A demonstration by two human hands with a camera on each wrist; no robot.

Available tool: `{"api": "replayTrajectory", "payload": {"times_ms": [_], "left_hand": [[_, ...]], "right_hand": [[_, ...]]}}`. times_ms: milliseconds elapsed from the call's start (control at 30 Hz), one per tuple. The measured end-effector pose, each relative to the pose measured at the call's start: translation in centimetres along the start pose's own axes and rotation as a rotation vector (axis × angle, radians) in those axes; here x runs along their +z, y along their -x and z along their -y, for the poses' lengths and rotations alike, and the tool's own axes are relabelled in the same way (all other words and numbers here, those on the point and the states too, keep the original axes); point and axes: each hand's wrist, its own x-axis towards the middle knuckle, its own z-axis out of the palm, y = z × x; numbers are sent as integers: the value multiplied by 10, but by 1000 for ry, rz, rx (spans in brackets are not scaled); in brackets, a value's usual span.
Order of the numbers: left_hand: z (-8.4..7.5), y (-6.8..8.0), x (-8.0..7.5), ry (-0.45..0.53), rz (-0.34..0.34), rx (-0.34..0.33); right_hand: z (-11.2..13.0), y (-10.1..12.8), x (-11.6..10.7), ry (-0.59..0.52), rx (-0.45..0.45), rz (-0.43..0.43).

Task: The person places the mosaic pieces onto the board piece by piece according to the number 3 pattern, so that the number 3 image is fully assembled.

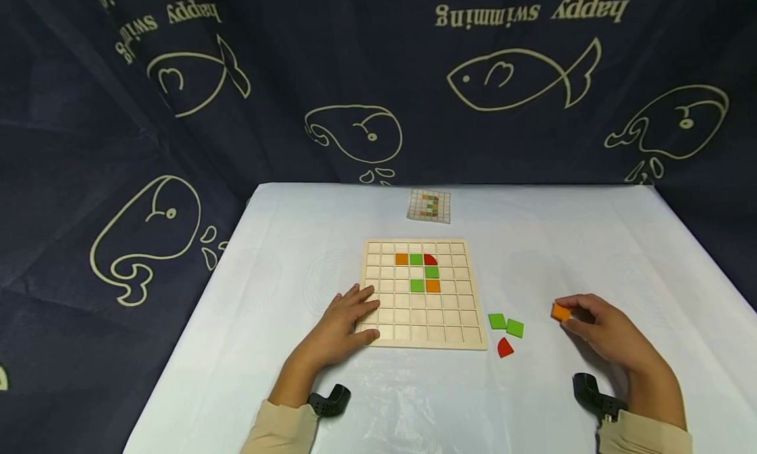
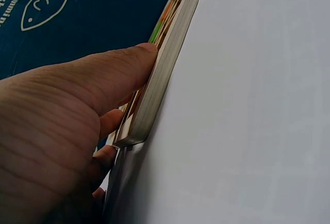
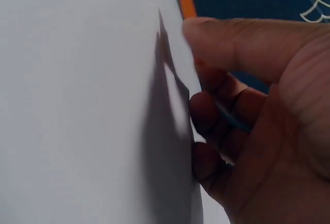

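Note:
A wooden grid board point(image 1: 422, 336) lies mid-table with orange, green and red tiles point(image 1: 425, 272) set in its upper rows. My left hand point(image 1: 345, 322) rests flat on the board's near-left corner, fingers straight; the left wrist view shows my thumb point(image 2: 113, 74) against the board's edge point(image 2: 165, 74). My right hand point(image 1: 597, 326) pinches an orange square tile point(image 1: 560, 312) just above the table to the right of the board; its edge shows as an orange tile point(image 3: 187, 5) in the right wrist view.
Two green square tiles point(image 1: 506, 324) and a red quarter-round tile point(image 1: 504, 347) lie loose between the board and my right hand. A small pattern card point(image 1: 429, 205) sits at the table's far side. Dark fish-print cloth point(image 1: 378, 79) surrounds the white table point(image 1: 284, 244).

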Motion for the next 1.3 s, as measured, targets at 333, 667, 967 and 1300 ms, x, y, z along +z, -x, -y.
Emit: {"api": "replayTrajectory", "payload": {"times_ms": [333,667,967,1300], "left_hand": [[2,1,-2,-5,1,1],[1,0,-3,-8,1,8],[0,0,-3,-10,7,6],[0,0,-2,-15,12,8]], "right_hand": [[24,-10,7,3,-144,-65],[51,-24,18,-40,-174,-50],[75,-40,33,-92,-221,3],[100,-59,52,-136,-248,79]]}}
